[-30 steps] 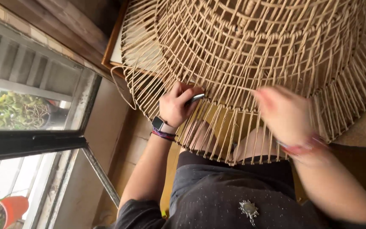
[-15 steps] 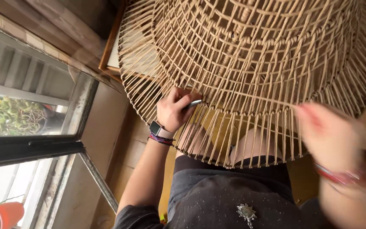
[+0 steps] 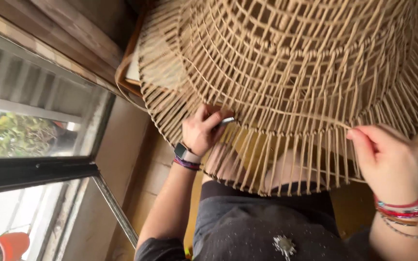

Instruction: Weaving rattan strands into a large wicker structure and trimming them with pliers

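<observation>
Two hands at the rim of a big open-weave wicker basket resting over the person's lap.

L hand is curled shut round a small silver tool, its tip lost among the spokes. R hand pinches a thin cane strand, fingers nearly closed. Basket top and R side are cut off by frame; knees only dimly seen thru the spokes; window at L.

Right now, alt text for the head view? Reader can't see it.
A large, open-weave tan rattan basket frame rests over a seated person's lap. The left hand grips a small silver metal tool against the weave, and the right hand pinches a thin tan cane strand at the rim. A window is on the left.
</observation>
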